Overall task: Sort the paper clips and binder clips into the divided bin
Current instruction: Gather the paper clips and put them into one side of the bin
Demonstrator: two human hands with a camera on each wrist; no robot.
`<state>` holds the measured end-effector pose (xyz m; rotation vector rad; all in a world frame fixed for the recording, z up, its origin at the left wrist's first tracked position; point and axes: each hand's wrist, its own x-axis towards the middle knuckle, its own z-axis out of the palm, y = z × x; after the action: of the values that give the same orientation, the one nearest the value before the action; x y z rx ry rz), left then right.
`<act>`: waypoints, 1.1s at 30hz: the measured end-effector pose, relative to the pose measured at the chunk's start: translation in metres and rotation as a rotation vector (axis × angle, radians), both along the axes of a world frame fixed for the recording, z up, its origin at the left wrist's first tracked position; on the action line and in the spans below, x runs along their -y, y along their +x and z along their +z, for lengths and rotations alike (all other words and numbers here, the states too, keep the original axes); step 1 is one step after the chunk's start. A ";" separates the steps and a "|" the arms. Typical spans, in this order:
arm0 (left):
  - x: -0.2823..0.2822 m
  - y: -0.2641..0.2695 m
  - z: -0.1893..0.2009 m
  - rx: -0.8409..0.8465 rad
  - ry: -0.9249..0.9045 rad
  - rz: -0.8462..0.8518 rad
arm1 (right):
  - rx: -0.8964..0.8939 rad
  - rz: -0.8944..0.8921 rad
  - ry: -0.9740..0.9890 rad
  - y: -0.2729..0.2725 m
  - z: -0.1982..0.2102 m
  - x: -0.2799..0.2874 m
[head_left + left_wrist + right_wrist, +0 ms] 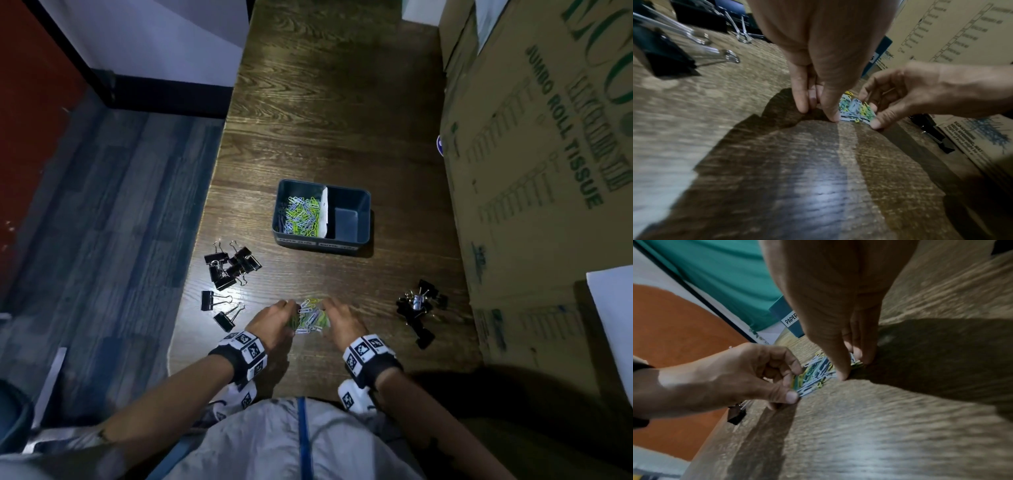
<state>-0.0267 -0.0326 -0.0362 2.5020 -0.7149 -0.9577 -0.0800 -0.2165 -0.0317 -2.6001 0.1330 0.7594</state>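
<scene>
Centrally, near bench (342, 120) edge: left hand (272, 320) and right hand (339, 320), fingers curled, pinching paper clip pile (310, 317) | divided bin (363, 219) farther | binder clips (229, 265) left.

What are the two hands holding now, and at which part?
Both hands, left and right, gather one pile of paper clips on the table, fingertips pressing its left and right edges. It is not lifted.
</scene>
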 end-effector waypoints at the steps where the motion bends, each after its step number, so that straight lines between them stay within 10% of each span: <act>1: 0.003 0.000 -0.001 0.008 -0.022 -0.001 | 0.034 -0.022 0.009 0.002 -0.002 -0.003; 8: -0.008 -0.003 -0.004 0.060 -0.120 0.133 | -0.008 -0.152 0.072 0.000 -0.004 0.009; 20: 0.018 -0.008 -0.003 0.228 -0.017 -0.115 | 0.068 -0.004 0.015 0.003 -0.004 -0.019; 33: -0.001 0.011 0.014 0.120 -0.215 0.137 | -0.004 -0.225 -0.005 0.009 0.008 0.006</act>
<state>-0.0160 -0.0311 -0.0221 2.3977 -0.6356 -0.6515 -0.0711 -0.2230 -0.0233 -2.5327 0.4210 0.6833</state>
